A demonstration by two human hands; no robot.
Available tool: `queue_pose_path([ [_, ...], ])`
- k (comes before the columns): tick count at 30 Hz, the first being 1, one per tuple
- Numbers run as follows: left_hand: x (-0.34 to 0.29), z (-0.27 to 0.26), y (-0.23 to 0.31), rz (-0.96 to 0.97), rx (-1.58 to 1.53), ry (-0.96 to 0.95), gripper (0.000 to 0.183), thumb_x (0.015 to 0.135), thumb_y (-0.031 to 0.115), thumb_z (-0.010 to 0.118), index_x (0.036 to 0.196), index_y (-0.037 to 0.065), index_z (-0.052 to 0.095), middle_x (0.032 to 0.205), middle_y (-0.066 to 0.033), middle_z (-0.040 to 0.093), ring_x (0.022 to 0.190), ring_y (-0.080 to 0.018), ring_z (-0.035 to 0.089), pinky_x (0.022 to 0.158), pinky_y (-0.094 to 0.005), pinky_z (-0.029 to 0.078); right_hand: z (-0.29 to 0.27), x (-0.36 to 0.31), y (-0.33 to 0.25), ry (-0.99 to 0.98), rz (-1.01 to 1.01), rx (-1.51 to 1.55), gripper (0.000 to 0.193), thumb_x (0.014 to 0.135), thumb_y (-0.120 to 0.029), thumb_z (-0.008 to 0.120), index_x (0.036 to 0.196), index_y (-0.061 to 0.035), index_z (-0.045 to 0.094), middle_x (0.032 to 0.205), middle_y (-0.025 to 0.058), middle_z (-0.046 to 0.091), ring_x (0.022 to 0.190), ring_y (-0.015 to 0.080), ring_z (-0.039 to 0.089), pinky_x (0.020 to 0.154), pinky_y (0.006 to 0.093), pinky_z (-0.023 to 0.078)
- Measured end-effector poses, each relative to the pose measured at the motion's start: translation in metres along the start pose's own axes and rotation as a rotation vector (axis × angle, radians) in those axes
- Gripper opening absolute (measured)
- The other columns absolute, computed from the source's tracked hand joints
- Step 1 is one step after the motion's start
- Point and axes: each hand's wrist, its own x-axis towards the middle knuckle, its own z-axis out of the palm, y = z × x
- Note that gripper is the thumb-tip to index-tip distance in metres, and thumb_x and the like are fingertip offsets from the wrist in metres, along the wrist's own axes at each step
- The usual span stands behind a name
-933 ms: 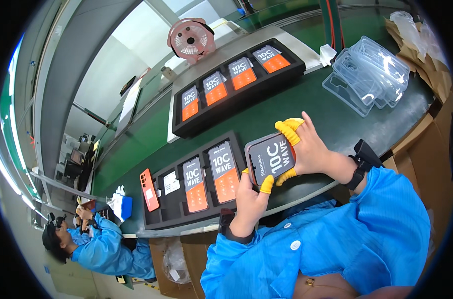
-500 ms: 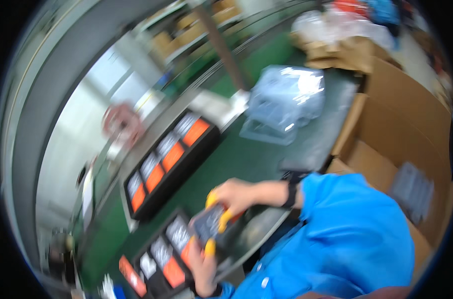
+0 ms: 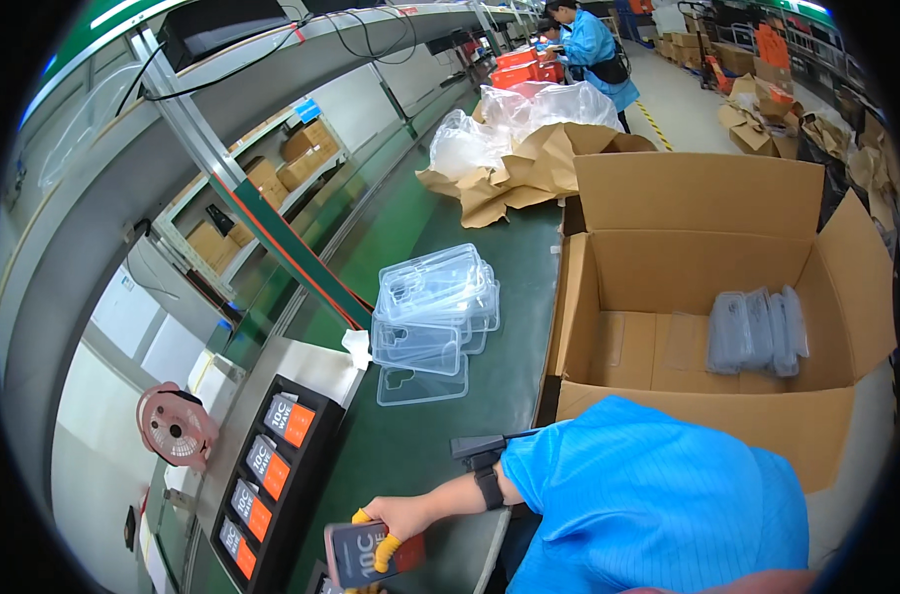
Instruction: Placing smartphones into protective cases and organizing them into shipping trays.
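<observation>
My right hand [image 3: 400, 517], wearing yellow finger covers, is closed around a small flat dark-grey box [image 3: 356, 554] with an orange-red part and pale printing. It holds the box at the lower edge of the view, above the green work surface [image 3: 396, 450]. Under it shows a sliver of a black tray [image 3: 318, 579]. Of my left hand [image 3: 369, 589] only a bit of yellow-covered fingertip shows beside the box, so its grip is hidden. A long black tray [image 3: 316, 416] to the left carries several similar grey-and-orange boxes [image 3: 262, 457] in a row.
Clear plastic trays [image 3: 435, 282] lie stacked beyond my hand. On the right stands an open cardboard box [image 3: 702, 188] with more clear trays [image 3: 752, 332] inside. Crumpled brown paper [image 3: 529, 168], a pink fan [image 3: 176, 428] and a slanting post [image 3: 282, 243] surround the bench. A co-worker [image 3: 594, 54] stands far off.
My view has swung right and up, bringing the cardboard box fully in. The right hand still holds the small box, now lower in view; the left hand has almost left the picture.
</observation>
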Motion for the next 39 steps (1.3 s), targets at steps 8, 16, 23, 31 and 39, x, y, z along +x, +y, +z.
queue_pose_path([
  [8, -0.017, 0.053, 0.005, -0.107, -0.037, -0.289, 0.031, 0.087, 0.019, 0.047, 0.106, -0.005, 0.047, 0.089, -0.0145, 0.059, 0.077, -0.0236, 0.056, 0.069, -0.0326, 0.044, -0.003, 0.003, 0.015, -0.054, 0.145, 0.304, 0.042, 0.067, -0.020, 0.073, 0.099, -0.0019, 0.053, 0.090, 0.0014, 0.059, 0.080, 0.0075, 0.054, 0.072, 0.0229, 0.044],
  [16, -0.012, 0.057, -0.022, -0.024, -0.235, -0.180, 0.029, 0.078, 0.017, 0.056, 0.103, 0.002, 0.048, 0.088, -0.0165, 0.059, 0.084, -0.0315, 0.058, 0.069, -0.0332, 0.044, 0.001, -0.002, -0.003, 0.242, 0.195, 0.006, 0.028, 0.071, -0.019, 0.070, 0.089, 0.0001, 0.060, 0.082, 0.0028, 0.062, 0.076, 0.0058, 0.053, 0.070, 0.0244, 0.045],
  [23, -0.011, 0.070, -0.013, -0.146, 0.275, 0.054, 0.023, 0.070, 0.010, 0.053, 0.091, 0.001, 0.048, 0.070, -0.0247, 0.056, 0.068, -0.0426, 0.054, 0.062, -0.0506, 0.042, 0.012, 0.002, 0.016, 0.301, 0.109, 0.137, 0.031, 0.069, -0.014, 0.070, 0.094, 0.0010, 0.058, 0.086, 0.0056, 0.061, 0.078, 0.0108, 0.057, 0.072, 0.0260, 0.047],
  [31, -0.009, 0.075, -0.016, -0.155, 0.340, 0.045, 0.027, 0.070, 0.008, 0.056, 0.093, -0.002, 0.049, 0.068, -0.0230, 0.056, 0.067, -0.0395, 0.056, 0.061, -0.0462, 0.044, 0.006, -0.008, 0.016, 0.300, 0.028, 0.061, 0.034, 0.068, -0.014, 0.072, 0.095, 0.0013, 0.056, 0.088, 0.0068, 0.061, 0.079, 0.0110, 0.056, 0.073, 0.0263, 0.047],
  [39, -0.060, -0.042, -0.033, -0.404, -1.213, 0.257, 0.024, 0.075, 0.019, 0.052, 0.089, -0.001, 0.055, 0.067, -0.0060, 0.057, 0.048, -0.0119, 0.051, 0.040, -0.0226, 0.037, -0.033, -0.010, 0.005, -0.008, 0.088, -0.433, 0.034, 0.073, -0.030, 0.065, 0.088, -0.0005, 0.059, 0.080, 0.0093, 0.057, 0.070, 0.0167, 0.054, 0.065, 0.0272, 0.043],
])
